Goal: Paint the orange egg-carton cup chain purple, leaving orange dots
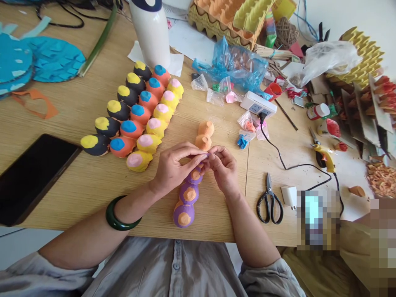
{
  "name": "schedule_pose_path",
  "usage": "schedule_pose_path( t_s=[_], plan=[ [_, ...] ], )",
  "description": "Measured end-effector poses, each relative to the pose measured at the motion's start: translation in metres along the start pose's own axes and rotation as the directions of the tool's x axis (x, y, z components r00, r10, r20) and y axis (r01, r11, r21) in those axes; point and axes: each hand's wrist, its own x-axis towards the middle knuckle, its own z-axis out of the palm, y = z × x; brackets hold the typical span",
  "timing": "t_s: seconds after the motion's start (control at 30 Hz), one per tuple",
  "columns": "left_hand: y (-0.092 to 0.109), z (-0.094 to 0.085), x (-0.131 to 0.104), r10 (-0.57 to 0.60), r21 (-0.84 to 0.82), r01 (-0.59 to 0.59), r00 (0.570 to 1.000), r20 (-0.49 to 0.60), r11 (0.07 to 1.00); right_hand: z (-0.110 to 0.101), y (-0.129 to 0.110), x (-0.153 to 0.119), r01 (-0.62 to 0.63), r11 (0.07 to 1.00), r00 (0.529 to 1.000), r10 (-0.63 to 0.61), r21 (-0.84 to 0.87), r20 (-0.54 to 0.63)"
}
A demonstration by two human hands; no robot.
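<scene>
My left hand (176, 163) and my right hand (223, 167) meet fingertip to fingertip above an egg-carton strip (189, 194). Between the pinched fingertips shows a small bit of purple modelling clay (208, 155), mostly hidden by the fingers. The strip's near cups are covered in purple with orange tops, while its far cups are bare orange. To the left stand three finished strips: a black one with yellow tops (107, 110), an orange one with blue tops (137, 113) and a yellow one with pink tops (156, 128).
Scissors (269, 200), a white charger (289, 196) and a power strip (258, 103) with its cord lie right. Small clay bags (246, 121) sit beyond my hands. A white bottle (151, 33) stands at the back, a phone (37, 177) lies left. Another person sits at right.
</scene>
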Motion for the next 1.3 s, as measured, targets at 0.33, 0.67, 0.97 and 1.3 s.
schedule_pose_path(
  t_s=[0.33, 0.67, 0.97, 1.3],
  plan=[
    [0.0006, -0.0006, 0.0006, 0.017, -0.016, -0.017, 1.0, 0.006, 1.0, 0.0018, -0.0009, 0.0001, -0.042, 0.999, 0.999, 0.042, 0.008, -0.004],
    [-0.0012, -0.0008, -0.0004, -0.034, -0.053, 0.036, 0.998, 0.044, 0.998, 0.0006, -0.0028, -0.0012, -0.073, 0.997, 0.997, 0.073, -0.019, 0.012],
    [-0.0001, -0.0002, 0.0006, 0.019, -0.042, -0.019, 1.0, 0.01, 0.999, -0.0001, -0.0031, -0.001, -0.102, 0.995, 0.992, 0.102, -0.011, 0.07],
    [-0.0014, -0.0002, 0.0012, 0.004, -0.035, -0.003, 1.0, 0.031, 0.999, -0.0008, -0.0029, -0.001, -0.115, 0.993, 0.99, 0.115, -0.007, 0.085]
  ],
)
